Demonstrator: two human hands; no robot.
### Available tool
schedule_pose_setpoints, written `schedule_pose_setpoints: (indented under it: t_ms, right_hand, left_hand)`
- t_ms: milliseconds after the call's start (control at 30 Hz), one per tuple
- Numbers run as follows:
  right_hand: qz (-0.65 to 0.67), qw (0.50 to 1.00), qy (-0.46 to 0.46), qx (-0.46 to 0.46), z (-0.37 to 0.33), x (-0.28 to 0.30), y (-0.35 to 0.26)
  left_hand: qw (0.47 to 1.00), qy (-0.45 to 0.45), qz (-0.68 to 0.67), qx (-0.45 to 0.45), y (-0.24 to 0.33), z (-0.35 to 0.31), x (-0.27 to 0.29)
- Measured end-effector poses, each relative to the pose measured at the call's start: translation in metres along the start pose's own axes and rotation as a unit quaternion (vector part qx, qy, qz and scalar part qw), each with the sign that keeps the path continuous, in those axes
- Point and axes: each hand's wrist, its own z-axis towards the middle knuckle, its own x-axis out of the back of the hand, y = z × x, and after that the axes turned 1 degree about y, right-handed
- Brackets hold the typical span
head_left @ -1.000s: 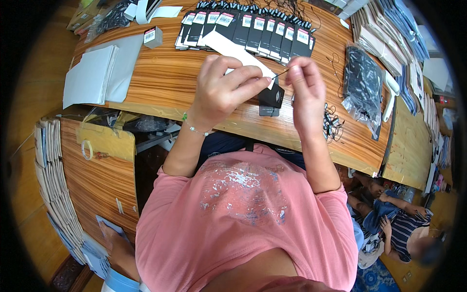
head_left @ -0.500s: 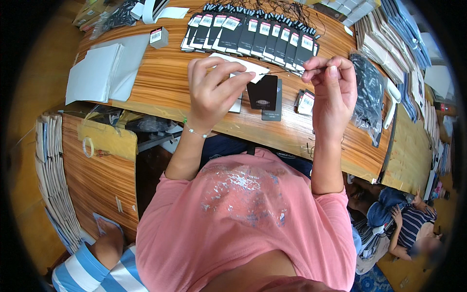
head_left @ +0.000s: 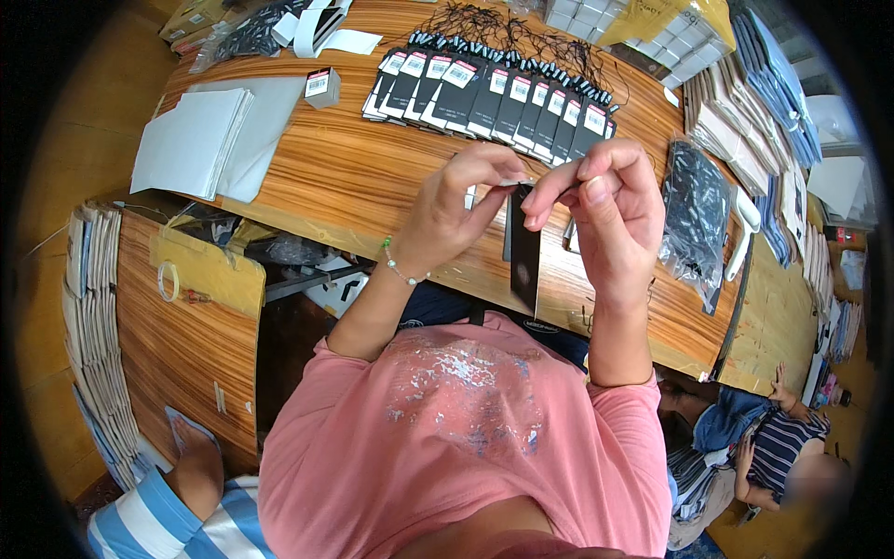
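A black hang tag dangles below the pinched fingers of my left hand, turned so that it looks narrow. My right hand is closed beside it, thumb against fingers, on a thin dark cord close to the tag's top edge. The fingertips of both hands nearly meet there. Behind them, a fanned row of black hang tags with white and pink stickers lies on the wooden table. My hands partly hide some small items on the tabletop.
Black cords tangle behind the row. A small sticker-covered block and white sheets lie left. On the right are a plastic bag of black pieces, a white handled tool and stacked folders. Other people sit lower left and right.
My hands, apart before with the cord stretched between them, have come together. My left hand moved right and down; the black tag, seen broad before, now hangs nearly edge-on.
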Motion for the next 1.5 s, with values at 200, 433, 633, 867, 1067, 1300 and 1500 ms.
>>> schedule_pose_setpoints:
  t_ms: [200,433,633,867,1067,1300,1500]
  right_hand:
    - [0.061,0.998,0.032,-0.014,0.012,0.004,0.002]
    - [0.032,0.999,0.031,-0.018,0.007,0.008,0.011]
    - [0.015,0.999,0.032,-0.006,0.004,0.017,0.013]
    - [0.117,0.988,0.078,0.069,0.000,0.033,0.027]
    - [0.152,0.970,0.141,0.124,0.002,0.036,0.026]
    - [0.136,0.970,0.149,0.138,-0.003,0.041,0.004]
    - [0.086,0.982,0.131,0.109,-0.012,0.044,-0.001]
  left_hand:
    - [0.917,-0.037,-0.320,0.237,0.000,-0.009,-0.003]
    - [0.862,-0.159,-0.313,0.366,0.007,0.002,0.014]
    - [0.758,-0.245,-0.424,0.430,0.013,0.012,0.022]
    - [0.823,-0.231,-0.394,0.337,0.003,0.022,0.016]
    - [0.934,-0.205,-0.181,0.232,0.004,0.016,0.011]
    - [0.918,-0.096,-0.235,0.303,0.016,0.012,-0.002]
    - [0.990,-0.057,0.100,0.085,0.024,0.027,0.004]
